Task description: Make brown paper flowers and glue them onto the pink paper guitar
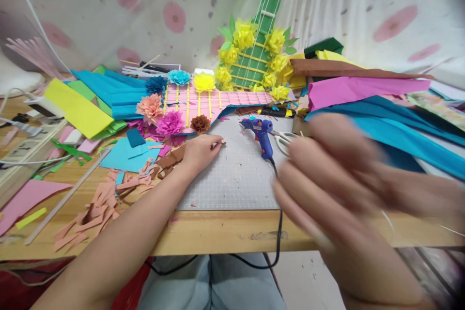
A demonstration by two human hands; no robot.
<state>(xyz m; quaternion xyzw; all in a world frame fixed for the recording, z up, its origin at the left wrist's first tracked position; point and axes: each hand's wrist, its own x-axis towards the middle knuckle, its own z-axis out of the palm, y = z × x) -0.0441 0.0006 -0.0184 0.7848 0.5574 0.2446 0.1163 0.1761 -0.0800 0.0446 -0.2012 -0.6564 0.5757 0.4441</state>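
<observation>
My left hand (pixel 200 151) rests on the grey cutting mat (pixel 236 179), fingers pinched on a small brown paper piece (pixel 219 144). My right hand (pixel 327 179) hovers close to the camera over the mat's right side, blurred by motion, its fingers stretched out and holding nothing. A blue glue gun (pixel 262 133) lies on the mat beyond it, with scissors (pixel 285 140) just to its right. A brown paper flower (pixel 200 123) sits at the mat's far edge, beside a pink paper guitar body (pixel 232 99) trimmed with paper flowers.
Salmon paper scraps (pixel 98 208) litter the wooden table (pixel 218 235) on the left. Sheets of yellow (pixel 78 109), teal (pixel 399 131) and magenta paper (pixel 356 89) are piled around. A green guitar neck with yellow flowers (pixel 254 53) leans on the back curtain. A power strip (pixel 25 143) lies far left.
</observation>
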